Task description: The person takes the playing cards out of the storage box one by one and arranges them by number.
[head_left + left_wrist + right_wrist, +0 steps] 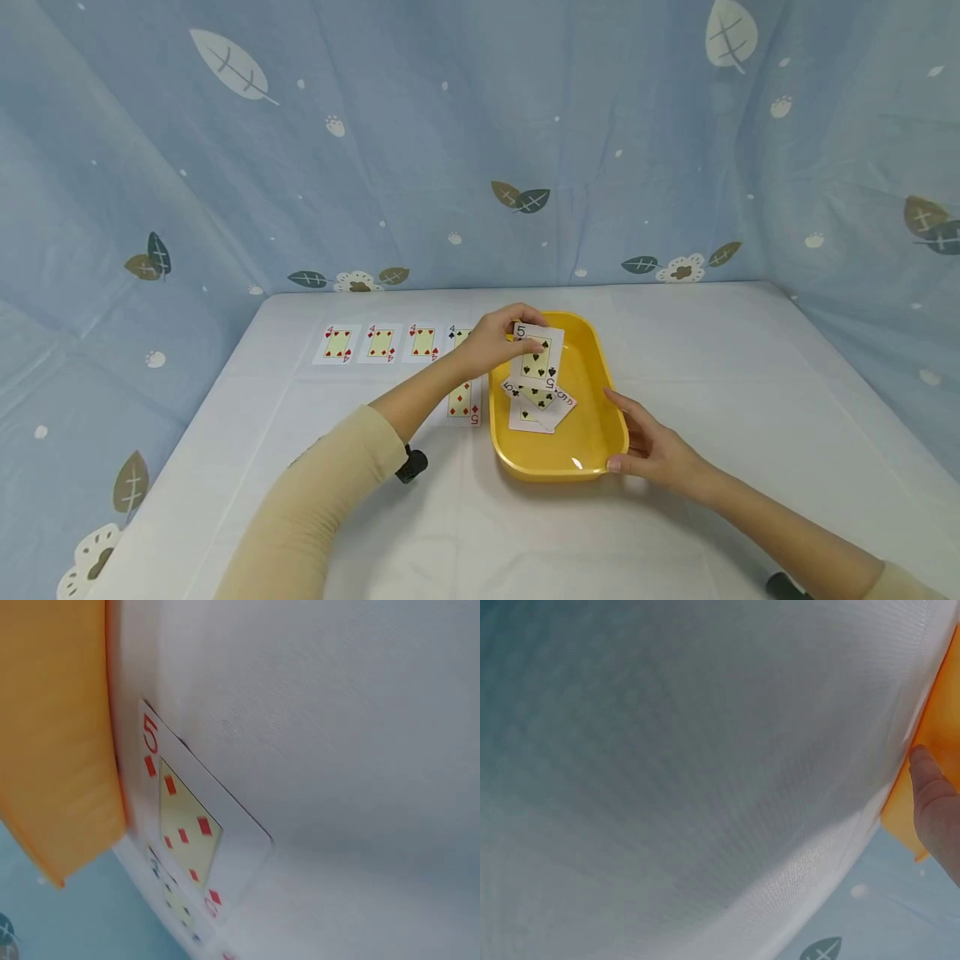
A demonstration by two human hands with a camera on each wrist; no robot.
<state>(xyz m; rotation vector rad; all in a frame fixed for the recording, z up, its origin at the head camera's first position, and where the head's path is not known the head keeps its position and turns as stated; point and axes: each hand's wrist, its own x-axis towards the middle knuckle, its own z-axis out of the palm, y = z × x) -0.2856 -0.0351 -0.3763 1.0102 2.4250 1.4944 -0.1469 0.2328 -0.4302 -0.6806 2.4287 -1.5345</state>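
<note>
A yellow tray (pixel 592 433) sits mid-table with a few playing cards (pixel 536 404) lying in it. My left hand (pixel 495 340) pinches a five of clubs (pixel 538 357) by its top left corner, above the tray's far left part. My right hand (pixel 652 446) rests against the tray's near right corner, thumb on the rim, fingers relaxed. The right wrist view shows one finger (pixel 934 806) against the tray's orange edge (pixel 939 742). A five of diamonds (pixel 187 825) lies on the table beside the tray wall (pixel 56 742).
A row of fours (pixel 378 342) lies face up at the back left of the white table (pixel 750 400). The five of diamonds (pixel 462 400) lies just left of the tray. Blue patterned cloth (pixel 480 142) hangs behind and at both sides.
</note>
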